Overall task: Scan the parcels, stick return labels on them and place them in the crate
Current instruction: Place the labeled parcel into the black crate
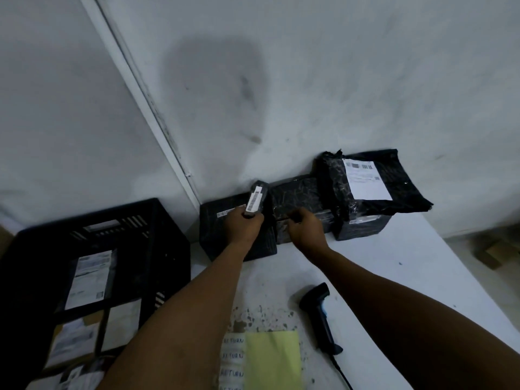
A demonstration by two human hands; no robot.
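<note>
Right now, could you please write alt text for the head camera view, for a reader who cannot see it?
At a white table, the left hand holds up a small black parcel with a white barcode label, and the right hand grips a black plastic-wrapped parcel in a row against the wall. A black handheld scanner, return labels sheet and black plastic crate are nearby.

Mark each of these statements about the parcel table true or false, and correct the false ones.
1. The left hand grips a small black parcel with a barcode label. True.
2. The barcode scanner is in the right hand. False: it lies on the table; the right hand touches a black parcel by the wall.
3. The black crate is empty. False: labelled parcels lie in it.
4. The return labels lie beside a yellow sheet. True.
</note>
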